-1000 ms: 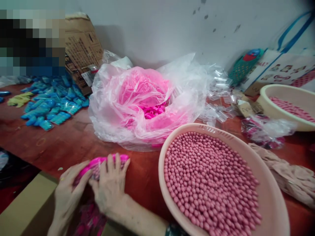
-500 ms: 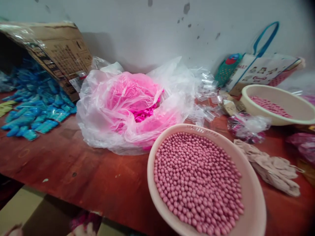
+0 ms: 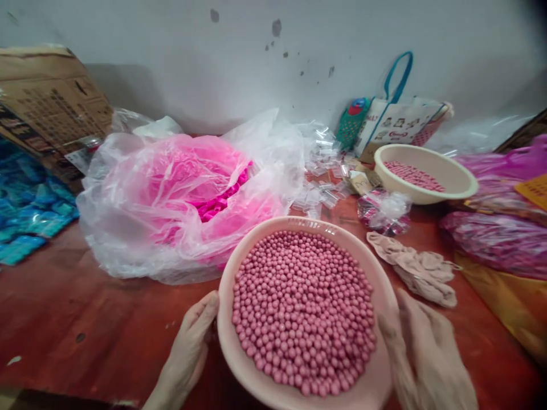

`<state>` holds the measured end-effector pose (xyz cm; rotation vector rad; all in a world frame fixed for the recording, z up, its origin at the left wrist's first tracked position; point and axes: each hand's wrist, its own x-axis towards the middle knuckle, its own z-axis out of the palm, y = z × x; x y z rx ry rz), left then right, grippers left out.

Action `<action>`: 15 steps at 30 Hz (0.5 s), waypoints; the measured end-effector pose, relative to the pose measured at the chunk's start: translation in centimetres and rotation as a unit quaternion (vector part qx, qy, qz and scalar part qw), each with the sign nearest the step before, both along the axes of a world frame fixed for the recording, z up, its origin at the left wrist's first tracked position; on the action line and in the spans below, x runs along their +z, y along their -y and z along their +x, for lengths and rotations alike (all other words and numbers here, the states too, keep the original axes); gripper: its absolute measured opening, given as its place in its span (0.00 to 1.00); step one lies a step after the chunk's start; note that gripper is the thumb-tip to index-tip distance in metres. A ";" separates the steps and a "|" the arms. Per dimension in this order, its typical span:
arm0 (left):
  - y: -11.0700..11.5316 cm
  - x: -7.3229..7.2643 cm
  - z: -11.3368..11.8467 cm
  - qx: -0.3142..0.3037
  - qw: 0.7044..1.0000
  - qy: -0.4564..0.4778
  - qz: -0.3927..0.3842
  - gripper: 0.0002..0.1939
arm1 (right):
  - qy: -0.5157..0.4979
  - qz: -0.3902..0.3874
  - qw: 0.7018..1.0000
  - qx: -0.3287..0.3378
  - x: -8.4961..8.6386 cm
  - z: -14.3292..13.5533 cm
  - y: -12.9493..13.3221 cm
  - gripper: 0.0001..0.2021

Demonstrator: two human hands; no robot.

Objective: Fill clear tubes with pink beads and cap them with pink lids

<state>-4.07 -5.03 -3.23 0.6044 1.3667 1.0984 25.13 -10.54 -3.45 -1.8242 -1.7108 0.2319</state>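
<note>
A pale pink plastic bowl (image 3: 383, 267) stands at the front of the red-brown table, heaped with round pink beads (image 3: 303, 310). On its left side, my left hand (image 3: 188, 344) grips the outer wall, thumb up near the rim and fingers curled partly out of sight. My right hand (image 3: 431, 356), smeared by motion, holds the opposite side, with the thumb over the rim. Just behind the bowl lies a clear plastic bag (image 3: 115, 228) around a pink one with magenta pieces (image 3: 217, 202) in its mouth. Beige gloves (image 3: 414, 267) lie beyond my right hand.
A cream bowl (image 3: 464, 185) with pink beads stands at the back right, by a tote bag (image 3: 384, 122). Purple plastic packs (image 3: 496, 239) lie far right. Small clear pieces (image 3: 318, 196) are scattered mid-table. Blue packets (image 3: 25, 199) and a cardboard box (image 3: 51, 97) are left.
Both my hands have come up to the bowl and taken hold of its sides. The view has swung right, so things appear further left.
</note>
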 end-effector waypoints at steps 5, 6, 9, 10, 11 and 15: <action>-0.7 0.6 -0.2 -0.003 1.000 0.013 -0.024 0.14 | -0.092 -0.108 0.985 -0.099 -1.3 3.2 -2.4 0.19; -1.2 0.9 -0.2 -0.015 1.000 0.006 -0.024 0.13 | -0.122 -0.120 0.981 -0.085 -1.5 3.3 -2.9 0.19; -2.4 1.5 0.2 -0.048 0.998 -0.020 -0.022 0.12 | -0.209 -0.142 0.966 -0.055 -1.8 3.5 -4.4 0.18; -2.6 1.5 0.3 -0.054 0.998 -0.025 -0.018 0.12 | -0.227 -0.140 0.963 -0.050 -1.7 3.5 -4.7 0.17; -2.5 1.4 0.4 -0.055 0.998 -0.026 -0.012 0.12 | -0.242 -0.133 0.960 -0.050 -1.7 3.5 -4.8 0.17; -0.8 0.4 0.0 -0.027 0.999 -0.041 0.010 0.12 | -0.280 -0.104 0.951 -0.083 -1.3 3.2 -3.3 0.16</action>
